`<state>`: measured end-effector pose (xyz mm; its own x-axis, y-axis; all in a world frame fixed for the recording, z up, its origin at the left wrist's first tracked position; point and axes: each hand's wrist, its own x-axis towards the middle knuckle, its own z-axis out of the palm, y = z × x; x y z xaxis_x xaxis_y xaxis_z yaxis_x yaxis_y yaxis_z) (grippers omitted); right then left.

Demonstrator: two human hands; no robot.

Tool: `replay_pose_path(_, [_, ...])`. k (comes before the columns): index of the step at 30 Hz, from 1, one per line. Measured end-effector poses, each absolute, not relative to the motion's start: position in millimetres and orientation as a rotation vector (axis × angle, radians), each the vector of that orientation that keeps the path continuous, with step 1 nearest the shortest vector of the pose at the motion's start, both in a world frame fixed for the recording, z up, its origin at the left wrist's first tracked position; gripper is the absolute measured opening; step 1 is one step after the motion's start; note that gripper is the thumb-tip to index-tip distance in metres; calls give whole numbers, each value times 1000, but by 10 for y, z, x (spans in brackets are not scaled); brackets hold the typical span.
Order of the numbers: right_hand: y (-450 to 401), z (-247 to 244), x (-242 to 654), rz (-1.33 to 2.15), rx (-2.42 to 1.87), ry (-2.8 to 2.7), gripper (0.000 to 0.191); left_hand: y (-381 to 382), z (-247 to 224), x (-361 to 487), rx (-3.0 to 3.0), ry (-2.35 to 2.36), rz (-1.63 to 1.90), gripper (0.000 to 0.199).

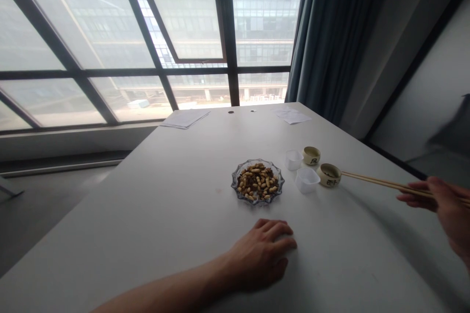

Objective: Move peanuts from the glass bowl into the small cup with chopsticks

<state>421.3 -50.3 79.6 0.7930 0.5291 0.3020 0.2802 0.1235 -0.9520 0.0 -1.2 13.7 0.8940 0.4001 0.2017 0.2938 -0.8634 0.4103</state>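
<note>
"Head view, looking down over a white table (154, 225): what were the hands doing?"

"The right hand (442, 205) gripped a pair of wooden chopsticks (382, 182), which pointed leftward from it. The left hand (259, 257) rested palm down, fingers loosely bent. Its underside was hidden, so I could not tell whether it held anything."

"Where did the chopsticks end?"

"Left of the right hand, at the near cup (329, 176), pale with a dark character on its side. I could not tell whether the tips touched its rim. Something lay inside, too small to name. Just behind stood a similar cup (312, 155)."

"And between the hands?"

"Farther out than both, left of the cups, stood two clear plastic containers (307, 181)."

"What was nearest the left hand?"

"Just beyond its fingers, a scalloped glass bowl (235, 186) held unshelled peanuts (258, 183) among smaller dark bits. Well beyond both hands, papers (185, 119) lay near the table's far edge, before tall windows (183, 10)."
</note>
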Motion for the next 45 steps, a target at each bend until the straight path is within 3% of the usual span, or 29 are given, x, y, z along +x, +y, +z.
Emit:
replay_pose_path(7, [-316,914,3599,318,-1308,-1024,43,-11,137,4,2686,512,403,37])
replay_pose_path(16, [119,876,2412,760,-1042,-1781,44,-2,137,5,2692,501,379,37])
replay_pose_path(30, [155,753,2430,762,-1037,-1731,38,-8,129,4,2686,495,392,36])
replay_pose_path(45, [163,970,2603,773,-1220,-1539,61,-11,117,8,2692,503,414,35])
